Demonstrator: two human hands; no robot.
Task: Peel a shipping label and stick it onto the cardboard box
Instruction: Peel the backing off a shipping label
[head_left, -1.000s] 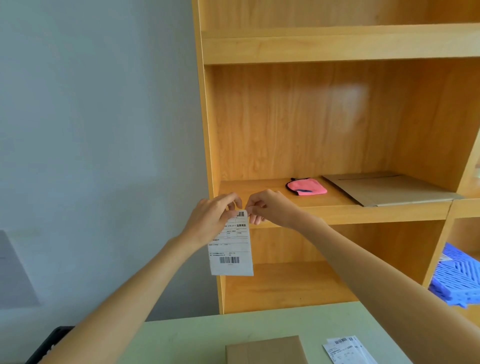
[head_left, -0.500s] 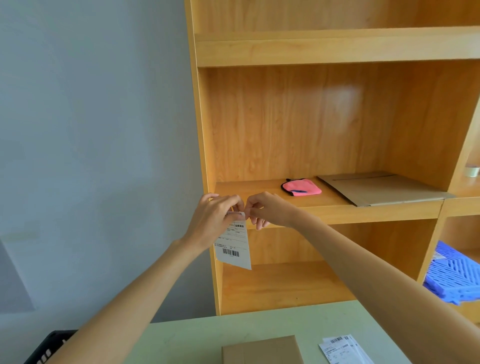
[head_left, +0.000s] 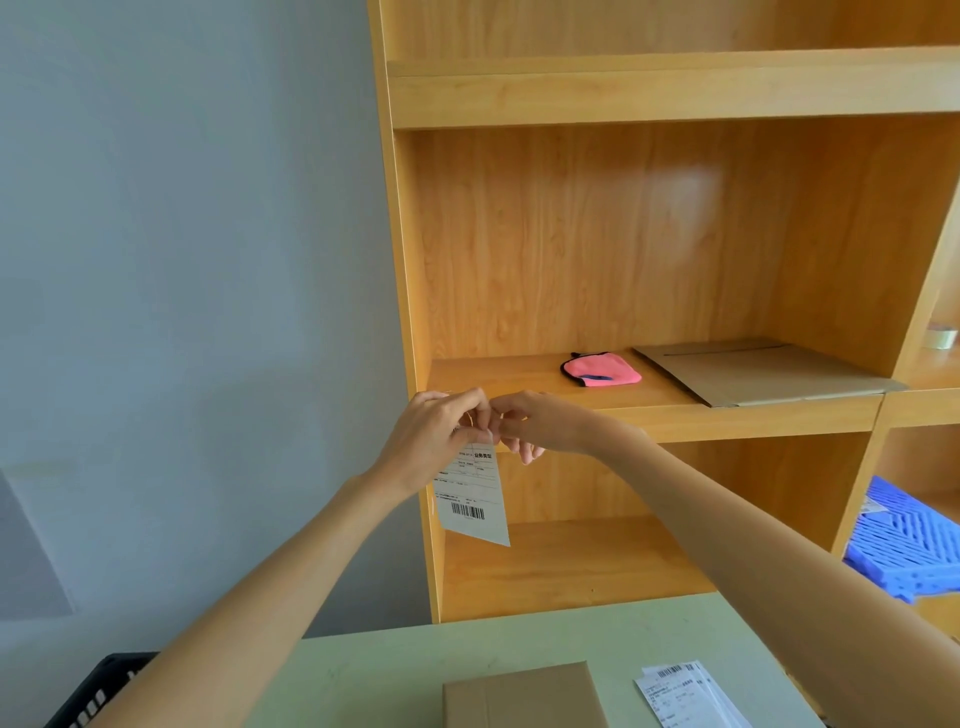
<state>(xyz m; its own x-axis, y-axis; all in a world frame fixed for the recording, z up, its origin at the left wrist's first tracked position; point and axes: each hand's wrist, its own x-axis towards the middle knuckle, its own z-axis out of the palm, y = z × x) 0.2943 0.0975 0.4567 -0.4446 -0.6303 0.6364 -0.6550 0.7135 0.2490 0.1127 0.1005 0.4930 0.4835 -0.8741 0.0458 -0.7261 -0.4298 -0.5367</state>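
A shipping label (head_left: 474, 493) is held up in front of a wooden shelf unit (head_left: 649, 98), hanging downward from its top edge with its lower end tilted to the right. A barcode and 4 bold Chinese characters are printed on it; the finer print is too small to be read. Both arms are stretched forward and upward, and the hands are brought together at the label's top corner. The left hand (head_left: 434, 441) is pinched shut on that top edge, thumb against fingertips. The grip of the right hand (head_left: 540, 426) is closed at the same corner, touching the left fingertips, with the lower fingers curled loosely beneath; whether a backing layer is caught there cannot be told. Well below the hands, a cardboard box (head_left: 522, 696) is laid flat on the pale green worktop (head_left: 363, 675), and more printed labels (head_left: 685, 693) with a barcode are placed just beside it on the right.
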